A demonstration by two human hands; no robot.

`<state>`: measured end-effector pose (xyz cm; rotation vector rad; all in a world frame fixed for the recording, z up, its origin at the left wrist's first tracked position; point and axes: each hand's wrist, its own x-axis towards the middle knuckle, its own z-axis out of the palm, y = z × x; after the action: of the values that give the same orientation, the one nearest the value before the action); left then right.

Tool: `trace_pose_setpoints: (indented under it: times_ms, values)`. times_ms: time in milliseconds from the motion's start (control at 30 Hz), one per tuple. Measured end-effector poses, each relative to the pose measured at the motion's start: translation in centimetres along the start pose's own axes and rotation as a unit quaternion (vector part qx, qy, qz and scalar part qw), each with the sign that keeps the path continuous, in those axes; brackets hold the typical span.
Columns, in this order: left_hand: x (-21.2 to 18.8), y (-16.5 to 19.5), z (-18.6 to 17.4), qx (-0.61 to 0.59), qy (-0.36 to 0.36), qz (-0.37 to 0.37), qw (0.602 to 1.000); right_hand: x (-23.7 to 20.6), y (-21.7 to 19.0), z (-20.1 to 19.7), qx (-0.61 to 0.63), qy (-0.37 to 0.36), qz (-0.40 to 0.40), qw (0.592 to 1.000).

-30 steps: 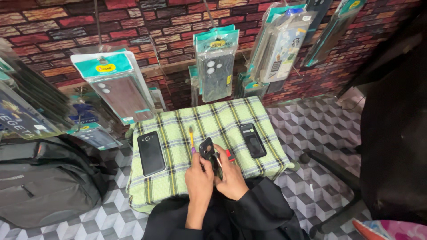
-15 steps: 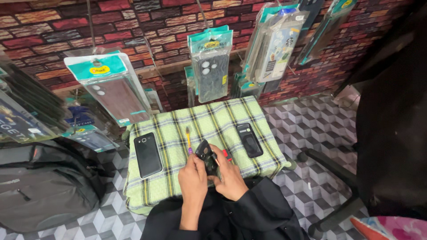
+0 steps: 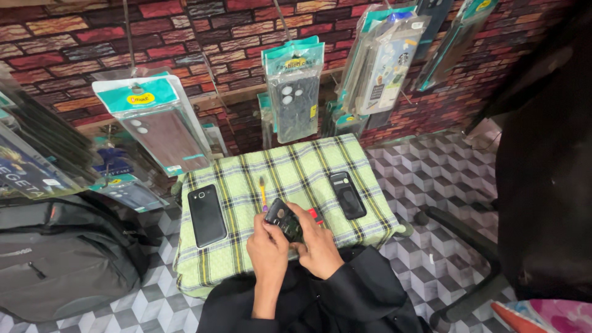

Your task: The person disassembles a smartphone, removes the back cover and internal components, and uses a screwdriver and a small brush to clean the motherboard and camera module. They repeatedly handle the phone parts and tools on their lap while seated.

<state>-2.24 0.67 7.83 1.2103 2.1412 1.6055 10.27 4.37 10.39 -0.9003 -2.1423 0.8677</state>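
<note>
While both hands work at near table edge, left hand (image 3: 266,242) and right hand (image 3: 319,246) clamp small dark phone (image 3: 283,219) between fingertips — risk: pinch slips, phone drops onto checked cloth (image 3: 296,166). Farther out — black phone (image 3: 206,215) left, another (image 3: 347,195) right, both lying flat.

A cloth-covered table (image 3: 296,169) stands before the wall (image 3: 74,37). On it, 1 phone (image 3: 206,214) lies at the left, 1 phone (image 3: 346,195) at the right, and a small tool (image 3: 263,191) between them. Both hands, left hand (image 3: 268,242) and right hand (image 3: 319,243), hold a third phone (image 3: 283,220) over the near edge. Packaged cases (image 3: 295,92) hang behind the table. A backpack (image 3: 61,259) lies on the floor to its left.
</note>
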Motion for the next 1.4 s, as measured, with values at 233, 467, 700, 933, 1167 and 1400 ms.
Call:
trace_pose_setpoints:
  times_ms: [233,467,700,933,1167,1400]
  values:
    - [0.2,-0.7,0.3,-0.003,0.012,0.020,1.000,-0.2,0.0,-0.2,-0.002,-0.009,-0.009,1.000]
    - [0.4,-0.5,-0.2,-0.031,-0.021,-0.008,0.999,-0.2,0.4,-0.6,0.017,-0.027,0.007,0.999]
    - [0.5,0.2,0.1,0.025,-0.015,-0.038,0.999,-0.3,1.3,-1.5,0.098,-0.113,0.041,0.988]
    - [0.4,-0.2,0.2,0.069,-0.001,-0.005,0.998,-0.5,1.2,-1.1,0.089,-0.125,0.037,0.987]
    - [0.6,-1.3,0.3,0.038,-0.049,-0.007,0.998,-0.5,1.7,0.1,0.077,-0.026,0.020,0.996]
    - [0.3,-1.1,0.2,-0.013,-0.149,-0.030,0.988,-0.3,1.4,-0.1,0.017,-0.016,0.060,0.998]
